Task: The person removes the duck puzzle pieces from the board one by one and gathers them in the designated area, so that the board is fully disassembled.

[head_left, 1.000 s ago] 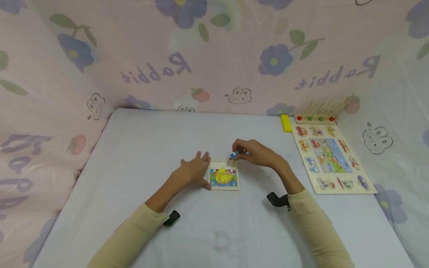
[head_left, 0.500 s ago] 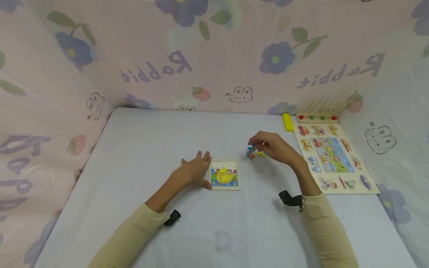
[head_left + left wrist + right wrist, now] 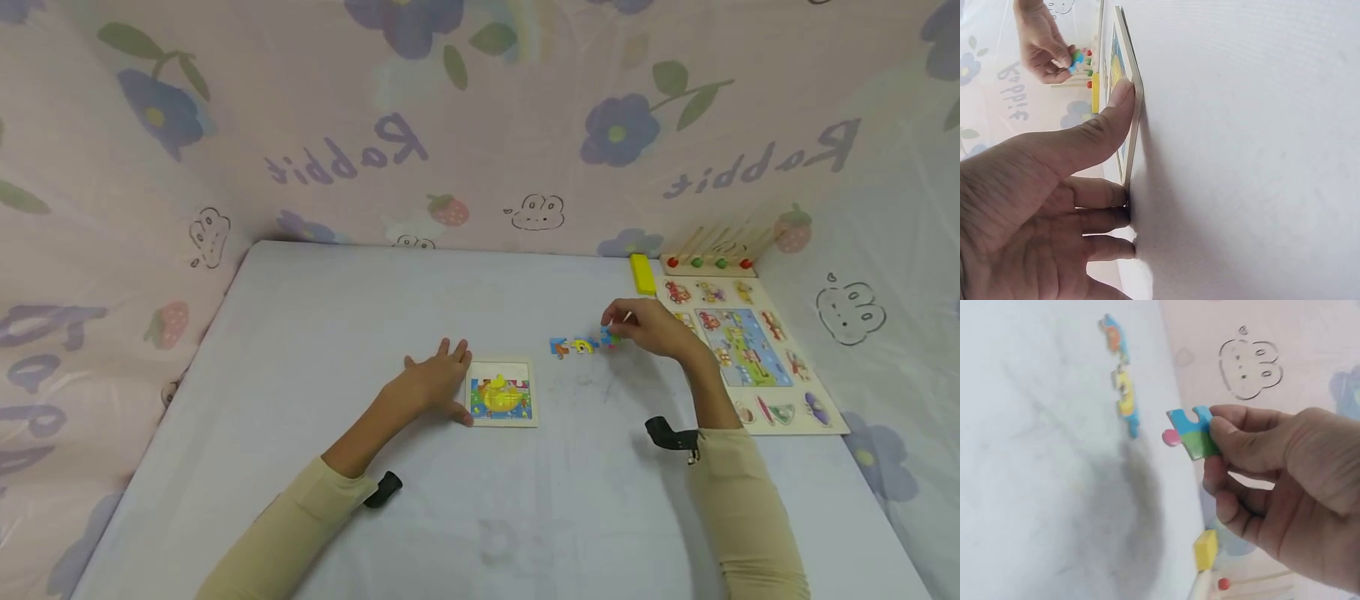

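A small framed jigsaw puzzle (image 3: 501, 397) with a yellow figure lies flat on the table, its upper strip showing bare board. My left hand (image 3: 429, 385) rests at its left edge with fingers spread; in the left wrist view the thumb (image 3: 1124, 94) lies on the frame's edge. Between thumb and fingers my right hand (image 3: 651, 327) pinches a blue and green jigsaw piece (image 3: 1192, 432) with a pink knob, held above the table. To its left lie two loose pieces, one blue and orange (image 3: 558, 347), the other yellow and blue (image 3: 582, 345).
At the right lies a large wooden picture board (image 3: 750, 350) with vehicle shapes. Behind it stands a pegged wooden rack (image 3: 708, 266) with red and green beads, beside a yellow block (image 3: 642, 274). A patterned curtain (image 3: 480, 125) borders the table.
My right hand has moved right, away from the framed puzzle, carrying the blue and green jigsaw piece past the two loose ones. My left hand has stayed at the frame.
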Tool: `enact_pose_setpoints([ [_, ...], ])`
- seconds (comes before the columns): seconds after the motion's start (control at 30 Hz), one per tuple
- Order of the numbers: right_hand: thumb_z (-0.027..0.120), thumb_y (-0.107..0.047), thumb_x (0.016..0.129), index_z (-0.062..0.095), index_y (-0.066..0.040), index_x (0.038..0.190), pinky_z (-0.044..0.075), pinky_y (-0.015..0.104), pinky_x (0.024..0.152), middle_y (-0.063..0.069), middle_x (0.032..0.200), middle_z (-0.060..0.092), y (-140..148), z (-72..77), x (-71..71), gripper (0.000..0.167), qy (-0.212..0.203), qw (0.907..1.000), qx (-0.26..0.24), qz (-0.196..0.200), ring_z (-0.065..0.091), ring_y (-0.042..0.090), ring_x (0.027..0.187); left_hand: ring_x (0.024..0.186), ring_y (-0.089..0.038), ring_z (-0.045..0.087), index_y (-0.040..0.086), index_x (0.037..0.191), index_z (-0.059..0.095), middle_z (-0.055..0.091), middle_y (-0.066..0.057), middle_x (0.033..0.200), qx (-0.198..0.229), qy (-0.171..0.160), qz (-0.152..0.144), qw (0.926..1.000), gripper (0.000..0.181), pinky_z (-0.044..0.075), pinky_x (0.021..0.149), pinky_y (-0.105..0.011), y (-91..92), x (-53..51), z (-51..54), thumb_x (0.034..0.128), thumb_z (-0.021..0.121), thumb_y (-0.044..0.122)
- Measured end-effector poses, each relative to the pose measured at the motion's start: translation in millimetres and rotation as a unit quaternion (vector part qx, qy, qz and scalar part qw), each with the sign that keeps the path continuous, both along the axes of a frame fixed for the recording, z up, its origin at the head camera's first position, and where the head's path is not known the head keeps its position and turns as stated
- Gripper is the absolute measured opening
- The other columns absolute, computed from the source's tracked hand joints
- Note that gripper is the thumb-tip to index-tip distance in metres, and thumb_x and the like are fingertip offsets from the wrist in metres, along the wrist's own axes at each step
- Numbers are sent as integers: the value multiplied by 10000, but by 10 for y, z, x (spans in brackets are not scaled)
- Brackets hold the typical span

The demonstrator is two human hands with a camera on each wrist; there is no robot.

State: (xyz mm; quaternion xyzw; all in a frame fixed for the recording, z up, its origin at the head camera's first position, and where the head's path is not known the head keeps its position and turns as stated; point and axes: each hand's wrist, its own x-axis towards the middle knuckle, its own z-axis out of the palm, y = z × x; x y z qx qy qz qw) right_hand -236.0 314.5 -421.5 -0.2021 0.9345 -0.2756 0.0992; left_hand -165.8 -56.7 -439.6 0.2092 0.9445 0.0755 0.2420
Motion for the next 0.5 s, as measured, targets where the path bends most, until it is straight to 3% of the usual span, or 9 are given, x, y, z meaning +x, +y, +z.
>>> enact_pose_setpoints([
  [0.1, 647, 8, 1000, 720, -10, 1058, 503, 227, 726, 142, 941, 713, 79, -106, -28, 95, -161, 9997, 156, 28, 594, 195, 816, 1644, -391, 140, 41, 1642, 293, 159, -124, 1767, 6, -11, -8, 10000, 1110, 318, 1121, -818, 8, -2, -3, 807, 893, 460],
  [0.27, 644, 43, 978, 733, -23, 1043, 514, 290, 745, 156, 954, 739, 117, -246, -60, 128, -95, 9995, 298, -41, 631, 214, 840, 1642, -395, 146, 36, 1641, 295, 163, -120, 1767, 54, -21, -11, 10000, 1112, 317, 1119, -823, 6, -1, 19, 805, 894, 460],
  [0.5, 668, 63, 945, 754, -18, 1040, 520, 397, 810, 160, 946, 744, 42, -279, -49, 152, 52, 9989, 457, -102, 639, 263, 882, 1644, -390, 141, 43, 1645, 289, 155, -115, 1769, 16, -19, -1, 10000, 1117, 315, 1123, -821, 3, -3, 19, 804, 892, 465],
])
